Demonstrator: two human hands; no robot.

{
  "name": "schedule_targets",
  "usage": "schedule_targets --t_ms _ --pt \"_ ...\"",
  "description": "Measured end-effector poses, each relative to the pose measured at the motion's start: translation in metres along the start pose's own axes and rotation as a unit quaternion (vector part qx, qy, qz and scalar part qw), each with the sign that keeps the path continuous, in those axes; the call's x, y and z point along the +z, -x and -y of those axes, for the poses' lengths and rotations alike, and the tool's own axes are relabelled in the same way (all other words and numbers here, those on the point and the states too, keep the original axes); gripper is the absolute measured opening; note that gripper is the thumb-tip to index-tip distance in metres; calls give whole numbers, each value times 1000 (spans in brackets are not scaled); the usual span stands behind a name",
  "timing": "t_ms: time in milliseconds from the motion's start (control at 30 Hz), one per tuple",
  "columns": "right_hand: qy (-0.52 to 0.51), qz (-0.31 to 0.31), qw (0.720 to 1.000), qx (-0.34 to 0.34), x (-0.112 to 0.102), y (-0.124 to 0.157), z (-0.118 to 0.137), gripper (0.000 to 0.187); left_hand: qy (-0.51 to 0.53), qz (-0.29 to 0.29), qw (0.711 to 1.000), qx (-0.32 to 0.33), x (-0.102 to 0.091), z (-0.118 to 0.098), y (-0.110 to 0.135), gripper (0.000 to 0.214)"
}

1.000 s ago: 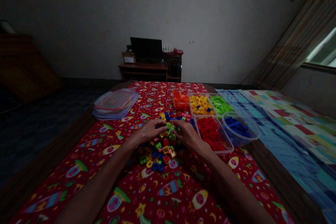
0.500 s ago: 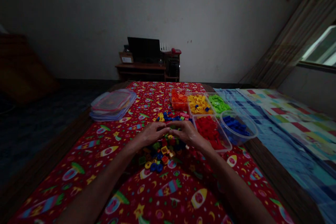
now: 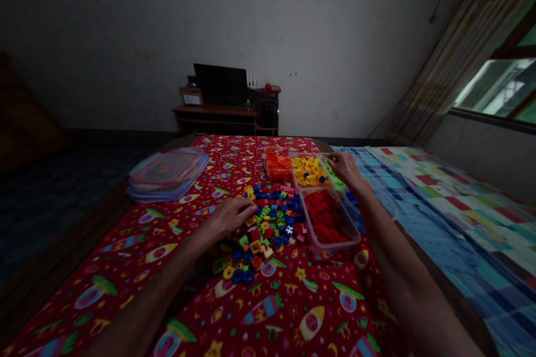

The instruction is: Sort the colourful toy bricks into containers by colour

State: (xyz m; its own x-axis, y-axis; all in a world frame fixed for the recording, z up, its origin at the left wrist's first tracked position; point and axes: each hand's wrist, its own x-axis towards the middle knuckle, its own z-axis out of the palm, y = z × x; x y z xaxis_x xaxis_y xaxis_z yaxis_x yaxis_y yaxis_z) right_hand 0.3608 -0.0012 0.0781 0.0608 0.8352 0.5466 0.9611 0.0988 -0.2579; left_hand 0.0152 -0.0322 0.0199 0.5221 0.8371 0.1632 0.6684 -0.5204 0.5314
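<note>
A mixed pile of small plastic building bricks (image 3: 274, 215) lies on the red patterned cloth (image 3: 288, 312). At the pile's left edge is my left hand (image 3: 230, 216), its fingers stretched over the bricks with the thumb a little apart; nothing shows in it. My right hand (image 3: 345, 168) hovers over the box of green bricks (image 3: 337, 181), fingertips pinched downward. Whatever they hold, if anything, is too small to make out. Nearer to me stands a clear box of red bricks (image 3: 326, 215). My right forearm partly covers the tub of blue bricks (image 3: 354, 215).
Yellow bricks (image 3: 309, 172) and orange bricks (image 3: 278, 164) fill boxes at the back of the group. Stacked clear lids (image 3: 167, 175) lie on the left. A bed with a checked sheet (image 3: 419, 223) adjoins on the right. A desk with a monitor (image 3: 221, 83) stands against the wall.
My hands were together over the pile and have parted. The right moved right and away to the green box; the left drew slightly left, uncovering the bricks. The view shifted slightly.
</note>
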Motion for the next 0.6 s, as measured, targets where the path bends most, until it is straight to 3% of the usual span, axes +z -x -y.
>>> schedule_targets --t_ms 67,167,233,300,367,467,600 --pt "24 -11 1000 0 -1 -9 -4 26 -13 -16 1000 4 -4 3 -1 40" --pt "12 1 999 -39 5 -2 21 29 -33 -29 999 3 -9 9 -1 41" --pt "-32 64 993 -90 14 15 53 27 -49 -37 998 -8 -13 13 -1 40" --pt "-85 182 969 -143 26 37 88 23 -64 -57 996 -26 -15 17 -1 37" --pt "-97 239 946 -196 41 60 116 22 -79 -79 993 -35 -15 23 -1 36" --pt "-57 235 945 -221 65 87 135 19 -96 -87 991 -38 -12 35 -2 35" --pt "-66 184 951 -238 87 109 133 28 -97 -61 992 -46 -4 56 -1 35"
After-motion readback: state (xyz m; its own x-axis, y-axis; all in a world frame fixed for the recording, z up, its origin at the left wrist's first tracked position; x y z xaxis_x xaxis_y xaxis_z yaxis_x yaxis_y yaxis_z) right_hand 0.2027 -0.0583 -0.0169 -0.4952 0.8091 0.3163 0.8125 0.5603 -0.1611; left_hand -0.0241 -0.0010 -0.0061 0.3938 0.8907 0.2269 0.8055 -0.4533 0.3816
